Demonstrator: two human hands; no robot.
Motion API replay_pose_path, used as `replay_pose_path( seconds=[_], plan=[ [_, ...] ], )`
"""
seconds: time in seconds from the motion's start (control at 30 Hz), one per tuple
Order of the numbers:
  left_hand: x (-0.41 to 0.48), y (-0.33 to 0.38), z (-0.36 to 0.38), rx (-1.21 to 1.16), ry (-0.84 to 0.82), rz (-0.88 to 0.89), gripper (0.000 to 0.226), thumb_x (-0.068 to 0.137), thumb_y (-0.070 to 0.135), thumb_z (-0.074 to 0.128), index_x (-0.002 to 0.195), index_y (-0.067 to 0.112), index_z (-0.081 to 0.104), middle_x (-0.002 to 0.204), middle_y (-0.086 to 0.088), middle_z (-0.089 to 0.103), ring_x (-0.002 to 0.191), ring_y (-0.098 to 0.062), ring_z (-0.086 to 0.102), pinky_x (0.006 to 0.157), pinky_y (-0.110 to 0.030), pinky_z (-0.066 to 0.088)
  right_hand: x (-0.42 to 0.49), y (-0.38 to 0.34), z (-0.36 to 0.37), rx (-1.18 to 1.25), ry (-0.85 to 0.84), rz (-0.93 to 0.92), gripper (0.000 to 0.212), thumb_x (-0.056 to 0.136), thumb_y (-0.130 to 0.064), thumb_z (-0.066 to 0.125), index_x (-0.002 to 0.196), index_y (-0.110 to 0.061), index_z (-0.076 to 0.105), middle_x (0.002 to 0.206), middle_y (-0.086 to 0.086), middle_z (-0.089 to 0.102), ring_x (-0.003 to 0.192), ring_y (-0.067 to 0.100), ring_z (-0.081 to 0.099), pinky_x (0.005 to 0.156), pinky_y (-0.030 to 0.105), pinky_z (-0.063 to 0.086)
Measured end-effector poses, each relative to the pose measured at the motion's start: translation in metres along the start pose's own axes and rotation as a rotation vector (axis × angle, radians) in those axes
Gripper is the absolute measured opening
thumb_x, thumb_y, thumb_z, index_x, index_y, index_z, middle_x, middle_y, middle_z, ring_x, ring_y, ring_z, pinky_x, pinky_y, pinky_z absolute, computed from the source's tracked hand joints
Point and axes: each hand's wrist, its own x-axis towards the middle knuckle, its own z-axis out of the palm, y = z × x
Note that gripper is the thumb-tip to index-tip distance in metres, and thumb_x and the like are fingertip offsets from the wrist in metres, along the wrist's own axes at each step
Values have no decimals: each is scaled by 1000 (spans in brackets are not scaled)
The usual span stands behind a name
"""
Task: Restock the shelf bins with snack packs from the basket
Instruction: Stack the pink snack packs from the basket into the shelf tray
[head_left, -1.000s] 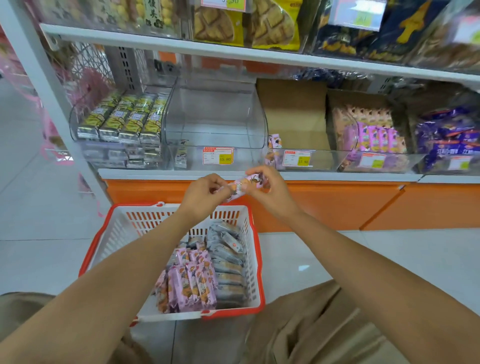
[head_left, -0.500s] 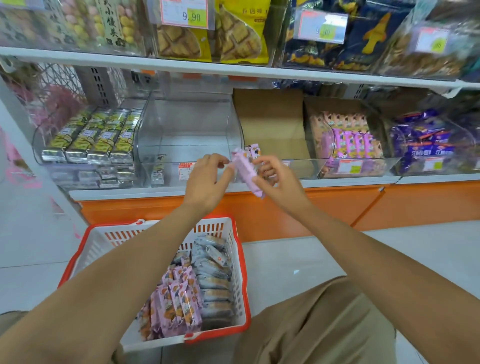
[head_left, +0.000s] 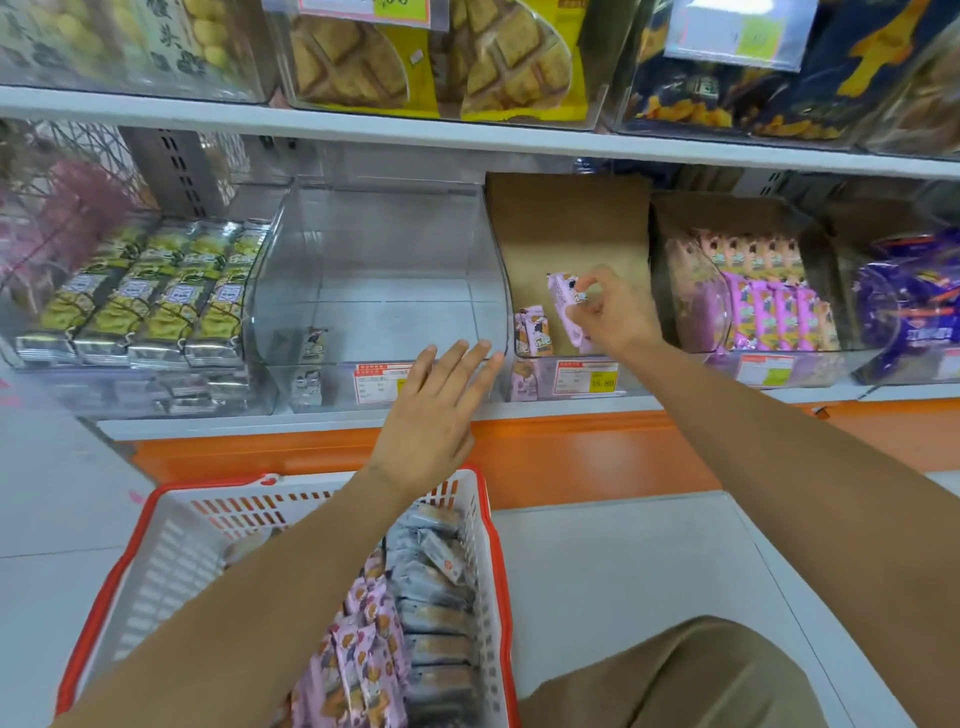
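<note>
My right hand (head_left: 610, 312) holds a pink snack pack (head_left: 566, 306) inside the clear shelf bin (head_left: 571, 379) backed with brown cardboard, just right of two pink packs (head_left: 531, 332) standing at the bin's left side. My left hand (head_left: 441, 410) hovers open with fingers spread in front of the neighbouring clear bin (head_left: 384, 291), which holds one grey pack (head_left: 314, 345). Below, the red-rimmed white basket (head_left: 171, 545) on the floor carries several pink packs (head_left: 358, 654) and grey packs (head_left: 436, 587).
Left bin holds rows of yellow-green packs (head_left: 150, 296). Right bins hold pink and purple packs (head_left: 763, 296) and blue bags (head_left: 914, 301). An upper shelf (head_left: 467, 135) of bagged snacks overhangs. An orange base panel (head_left: 597, 452) runs below; my knee (head_left: 691, 675) is at lower right.
My right hand carried the pink pack from in front of the shelf into the cardboard-backed bin. My left hand let go of it and now hangs open. The view moved closer to the shelf.
</note>
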Motion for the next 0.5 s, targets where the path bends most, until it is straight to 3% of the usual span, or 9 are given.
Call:
replay_pose_path(
  seconds=[0.1,0.2,0.33,0.5],
  plan=[
    [0,0,4,15,30,7,86,77,16,65,153,10,27,156,-13,33,144,-31,28,121,-49,11,5,1,11,-186,-106,9,29,88,-19,65,115,-16,58,99,9,65,87,27,59,73,33,49],
    [1,1,5,18,18,0,88,76,19,68,153,11,27,155,-13,33,144,-31,28,120,-49,11,7,0,11,-108,-237,38,31,86,-10,68,114,-15,56,100,5,56,84,21,52,63,27,39],
    [2,2,4,35,2,-6,90,76,21,69,154,11,26,156,-13,32,144,-32,27,121,-49,10,9,-4,5,-106,-331,55,12,87,-12,61,99,-12,61,98,10,63,90,28,60,84,39,52],
    [0,6,-4,62,-44,-25,89,79,21,66,155,12,22,159,-14,27,148,-32,21,121,-49,5,-6,-10,-8,-217,-377,59,29,98,-16,45,118,-8,65,122,11,63,104,27,58,91,34,47]
  ],
)
